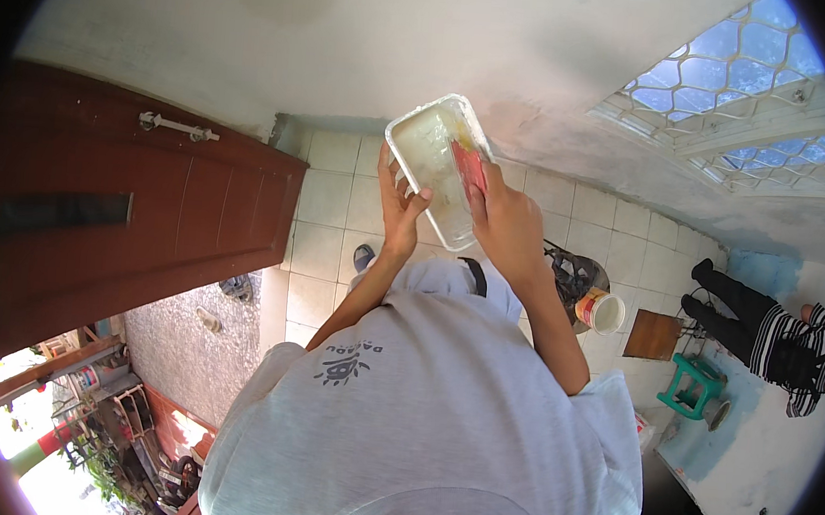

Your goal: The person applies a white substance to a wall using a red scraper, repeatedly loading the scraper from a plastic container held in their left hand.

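My left hand (pixel 399 211) grips the near left edge of a white rectangular tray (pixel 427 158), its thumb over the rim and its fingers partly hidden underneath. Wet, pale residue coats the tray's inside. In my right hand (pixel 510 224) is a red flat scraper (pixel 470 166), held inside the tray near its right wall. The scraper's handle is mostly covered by my fingers. Both hands are raised in front of my body, close to a plastered wall (pixel 418 47).
A brown door (pixel 149 201) stands at left. On the tiled floor (pixel 326 194), a white bucket (pixel 603 312) sits beside a dark bag (pixel 572 273). Farther right are a brown board (pixel 653 335), a green stool (pixel 693 385) and another person (pixel 775 336). A grilled window (pixel 732 65) is at upper right.
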Demonstrator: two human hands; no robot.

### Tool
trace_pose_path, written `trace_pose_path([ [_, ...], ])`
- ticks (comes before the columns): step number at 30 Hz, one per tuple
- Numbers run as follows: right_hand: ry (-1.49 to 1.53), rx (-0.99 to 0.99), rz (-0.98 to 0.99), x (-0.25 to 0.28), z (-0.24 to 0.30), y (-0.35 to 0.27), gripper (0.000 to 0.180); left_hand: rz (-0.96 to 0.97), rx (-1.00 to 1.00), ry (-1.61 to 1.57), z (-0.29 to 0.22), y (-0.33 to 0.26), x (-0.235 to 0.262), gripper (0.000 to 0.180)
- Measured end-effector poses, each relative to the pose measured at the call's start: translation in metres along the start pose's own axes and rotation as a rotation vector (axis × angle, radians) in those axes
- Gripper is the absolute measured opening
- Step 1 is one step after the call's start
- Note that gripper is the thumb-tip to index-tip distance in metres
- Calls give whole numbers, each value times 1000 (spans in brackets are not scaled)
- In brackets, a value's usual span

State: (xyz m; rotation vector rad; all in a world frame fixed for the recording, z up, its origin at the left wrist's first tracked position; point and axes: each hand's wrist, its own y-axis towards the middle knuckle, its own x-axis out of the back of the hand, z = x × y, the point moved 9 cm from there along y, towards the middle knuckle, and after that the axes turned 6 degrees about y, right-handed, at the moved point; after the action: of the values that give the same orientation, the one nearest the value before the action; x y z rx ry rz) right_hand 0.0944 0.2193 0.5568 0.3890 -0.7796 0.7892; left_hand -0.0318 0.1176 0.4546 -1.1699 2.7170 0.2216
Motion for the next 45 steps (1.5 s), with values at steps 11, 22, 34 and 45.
trace_pose_path([
  [11, 17, 150, -61, -50, 25, -1, 38, -107, -17, 23, -25, -36, 11, 118],
  [22, 159, 162, -34, -63, 16, -10, 29, -118, 60, -16, -5, -43, 19, 120],
  [34, 743, -45, -241, 11, -26, -25, 29, -34, 114, -16, 23, -28, 21, 106],
  [45, 1703, -407, -260, -7, -66, -26, 37, 137, 231, -239, 49, -6, -6, 94],
])
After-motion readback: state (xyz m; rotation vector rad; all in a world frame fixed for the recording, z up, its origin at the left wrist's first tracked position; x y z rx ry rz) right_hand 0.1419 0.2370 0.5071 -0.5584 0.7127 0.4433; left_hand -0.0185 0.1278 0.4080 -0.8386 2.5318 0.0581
